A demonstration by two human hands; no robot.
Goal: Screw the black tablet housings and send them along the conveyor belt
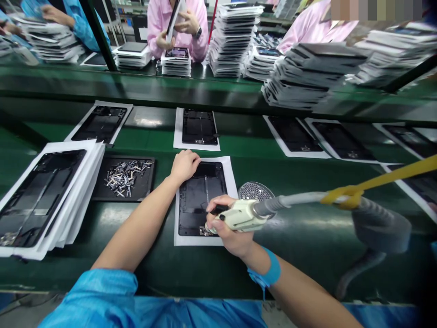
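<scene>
A black tablet back shell [201, 191] lies on a white sheet [232, 177] on the green belt in front of me. My left hand [184, 165] rests curled on the shell's top left corner. My right hand [227, 230] is closed round a cream electric screwdriver [244, 214], its tip down near the shell's lower right edge. A grey hose [300, 199] and a yellow cable [392, 175] run from the tool to the right. A round perforated screw dish [256, 191] sits just behind the tool.
A black tray of small metal parts [124, 177] lies left of the shell, beside a stack of shells on white sheets [44, 196]. More shells on sheets [200, 127] lie along the belt. Beyond a green shelf [170, 89], people in pink and blue handle stacked shells [232, 38].
</scene>
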